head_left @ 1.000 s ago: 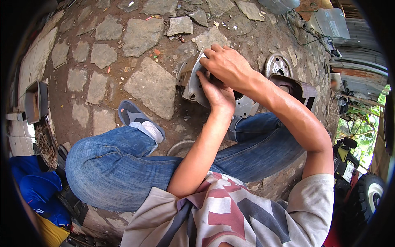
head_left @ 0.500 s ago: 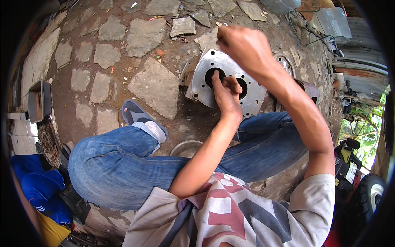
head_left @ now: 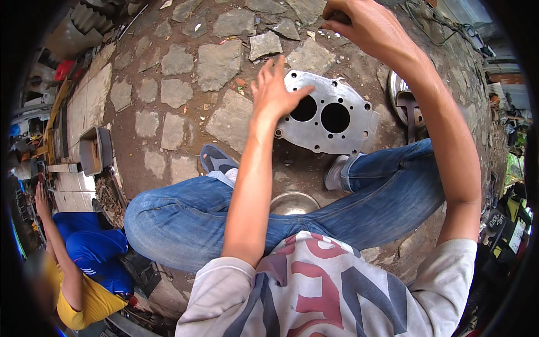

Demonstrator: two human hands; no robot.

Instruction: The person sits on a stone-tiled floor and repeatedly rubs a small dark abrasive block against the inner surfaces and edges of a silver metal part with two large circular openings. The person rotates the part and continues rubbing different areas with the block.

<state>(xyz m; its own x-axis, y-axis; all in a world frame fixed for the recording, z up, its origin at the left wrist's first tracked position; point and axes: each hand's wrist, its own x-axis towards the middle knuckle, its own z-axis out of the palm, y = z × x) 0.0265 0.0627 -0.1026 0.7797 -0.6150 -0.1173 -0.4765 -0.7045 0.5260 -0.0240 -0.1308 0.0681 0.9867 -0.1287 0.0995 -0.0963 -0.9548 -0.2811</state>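
Note:
A grey metal gearbox housing (head_left: 351, 137) with two large round bores and several small bolt holes stands on the ground ahead of my feet, flat face up. My left hand (head_left: 274, 94) is open over its left end, fingers spread beyond the edge and thumb reaching across the face near the left bore. Whether the palm touches the metal I cannot tell. My right hand (head_left: 362, 22) is raised beyond the housing, near the top of the view, with fingers curled. What it holds, if anything, is hidden.
A round metal part (head_left: 398, 92) and a rusty brown bracket (head_left: 412, 115) lie right of the housing. A metal bowl (head_left: 294, 203) sits between my legs. A grey tray (head_left: 95, 150) stands at left, near a person in yellow (head_left: 90, 300). Stone slabs (head_left: 219, 66) pave the ground.
My left hand has come away from the bore, its fingers now spread at the housing's left end. My right hand has moved farther away. The view has shifted, showing more of the other person.

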